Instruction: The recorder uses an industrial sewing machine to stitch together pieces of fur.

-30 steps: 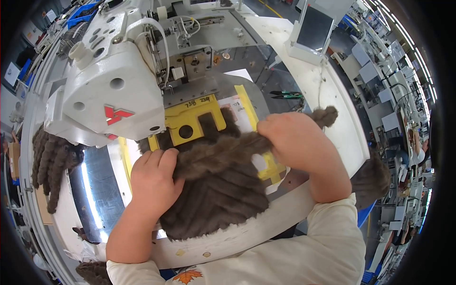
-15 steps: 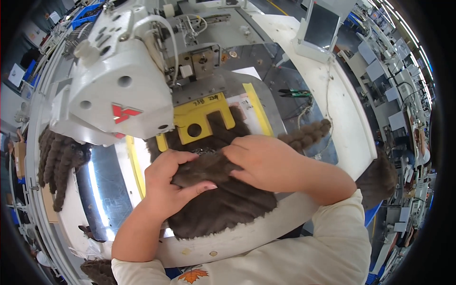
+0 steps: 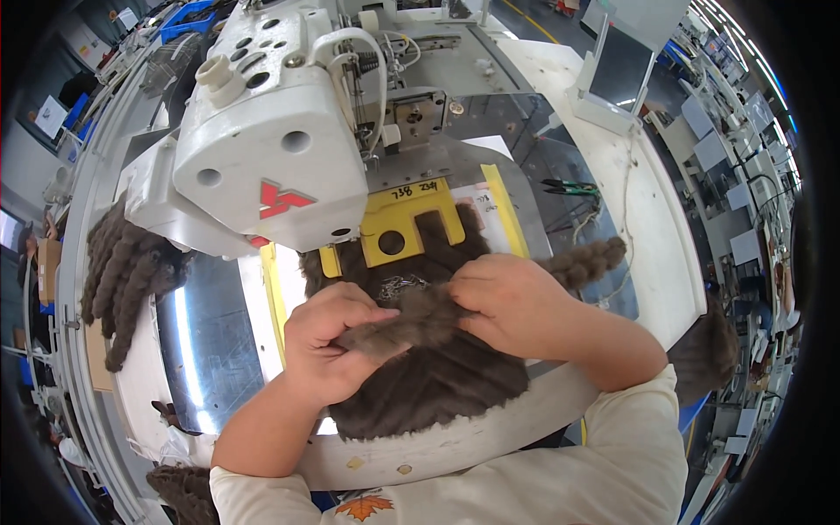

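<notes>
My left hand [image 3: 337,341] and my right hand [image 3: 499,306] grip a brown fluffy fur strip [image 3: 407,322] between them, its far part [image 3: 586,262] stretching out past my right hand. Under the strip lies a dark brown fur piece [image 3: 437,394] with ridges, partly beneath a yellow template [image 3: 402,219] with cutouts. A small silvery tangle [image 3: 402,284] rests on the dark fur just above the strip. The white sewing machine head [image 3: 267,166] hangs over the upper left of the work, beside the template.
Several fur strips [image 3: 122,271] hang at the left. Green-handled snips [image 3: 569,188] lie on the metal plate, right. A screen on a stand [image 3: 612,74] stands top right. More brown fur [image 3: 704,350] is right of the curved white table edge [image 3: 661,219]. Blue bins [image 3: 188,22] are behind.
My right hand came inward and down toward my left one, bunching the strip between them. The silvery tangle came into sight. The view shifted, so the machine appears further right.
</notes>
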{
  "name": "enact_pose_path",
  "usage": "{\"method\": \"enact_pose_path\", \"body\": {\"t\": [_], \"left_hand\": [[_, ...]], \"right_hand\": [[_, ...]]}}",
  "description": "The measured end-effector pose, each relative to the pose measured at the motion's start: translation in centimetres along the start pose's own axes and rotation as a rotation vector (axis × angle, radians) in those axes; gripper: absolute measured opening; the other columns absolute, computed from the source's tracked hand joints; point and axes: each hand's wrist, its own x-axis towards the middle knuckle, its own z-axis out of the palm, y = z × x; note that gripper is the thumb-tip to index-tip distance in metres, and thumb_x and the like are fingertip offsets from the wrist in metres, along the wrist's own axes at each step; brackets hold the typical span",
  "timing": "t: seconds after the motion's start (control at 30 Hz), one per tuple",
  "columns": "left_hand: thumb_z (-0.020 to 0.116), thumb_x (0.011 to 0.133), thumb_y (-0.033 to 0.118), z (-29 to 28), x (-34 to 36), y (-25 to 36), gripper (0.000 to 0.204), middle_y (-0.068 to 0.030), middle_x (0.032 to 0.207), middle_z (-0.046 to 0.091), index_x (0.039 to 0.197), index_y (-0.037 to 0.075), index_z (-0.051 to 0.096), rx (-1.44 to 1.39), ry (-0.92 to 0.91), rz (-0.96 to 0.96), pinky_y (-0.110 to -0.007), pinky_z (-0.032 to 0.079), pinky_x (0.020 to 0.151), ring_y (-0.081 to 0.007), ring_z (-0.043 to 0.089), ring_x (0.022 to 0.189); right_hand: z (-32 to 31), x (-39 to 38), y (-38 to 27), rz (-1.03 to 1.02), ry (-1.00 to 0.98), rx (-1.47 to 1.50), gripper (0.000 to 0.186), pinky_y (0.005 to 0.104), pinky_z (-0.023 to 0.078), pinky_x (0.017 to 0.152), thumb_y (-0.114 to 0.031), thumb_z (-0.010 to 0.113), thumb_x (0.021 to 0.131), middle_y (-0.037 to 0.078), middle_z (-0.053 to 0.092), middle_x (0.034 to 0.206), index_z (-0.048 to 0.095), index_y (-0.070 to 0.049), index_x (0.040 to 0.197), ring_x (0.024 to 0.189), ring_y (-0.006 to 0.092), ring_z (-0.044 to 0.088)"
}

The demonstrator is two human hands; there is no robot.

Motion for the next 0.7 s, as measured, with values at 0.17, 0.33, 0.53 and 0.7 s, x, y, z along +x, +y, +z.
{"method": "enact_pose_path", "body": {"t": [0.17,0.33,0.53,0.7], "left_hand": [[0.093,0.065,-0.004,0.4,-0.1,0.4,0.045,-0.0093,0.095,0.068,0.106,0.003,0.077,-0.136,0.016,-0.042,-0.028,0.051,0.071,-0.0182,0.064,0.079],[0.094,0.063,-0.003,1.4,0.0,1.2,0.053,-0.0099,0.109,0.069,0.112,0.003,0.077,-0.251,0.051,-0.243,-0.029,0.054,0.083,-0.0200,0.067,0.093],[0.093,0.061,-0.006,0.8,0.1,0.3,0.053,-0.0099,0.105,0.072,0.111,0.003,0.078,-0.110,-0.076,0.029,-0.033,0.057,0.082,-0.0222,0.069,0.092],[0.082,0.068,-0.001,1.3,-0.1,0.8,0.038,-0.0116,0.102,0.073,0.106,0.003,0.080,-0.035,-0.151,0.072,-0.035,0.056,0.080,-0.0273,0.069,0.089]], "right_hand": [[0.4,0.0,0.2,-0.039,0.053,-0.008,0.022,0.0433,0.052,0.085,-0.012,0.076,0.078,0.010,0.067,0.099,0.067,-0.004,0.096,0.095,0.0323,0.065],[1.2,-0.1,-0.5,-0.121,0.252,-0.098,0.028,0.0407,0.053,0.080,-0.012,0.078,0.072,0.009,0.068,0.099,0.068,-0.004,0.097,0.091,0.0291,0.065],[1.4,-0.1,-0.2,-0.191,0.180,-0.011,0.023,0.0407,0.053,0.078,-0.011,0.076,0.073,0.010,0.066,0.096,0.069,-0.003,0.094,0.087,0.0306,0.066],[1.8,0.5,1.1,0.098,-0.329,0.495,0.016,0.0429,0.053,0.083,-0.009,0.071,0.082,0.017,0.066,0.096,0.066,0.002,0.093,0.093,0.0373,0.066]]}}
